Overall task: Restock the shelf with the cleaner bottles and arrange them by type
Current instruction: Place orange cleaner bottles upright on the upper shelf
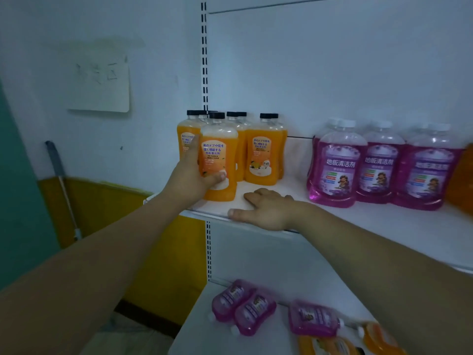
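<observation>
My left hand (190, 175) grips an orange cleaner bottle (219, 155) with a black cap, standing upright at the front left of the white shelf (384, 221). Behind it stand several more orange bottles (262, 149) in a cluster. To the right stands a row of purple cleaner bottles (340, 165) with white caps, several deep. My right hand (266, 210) rests flat on the shelf's front edge, fingers spread, holding nothing, between the two groups.
On the lower shelf (204, 336) lie three purple bottles (245, 306) and some orange ones (378, 336) on their sides. An orange object (464, 180) shows at the far right edge. A mop handle (61, 185) leans against the left wall. A slotted upright (204, 52) runs behind the orange bottles.
</observation>
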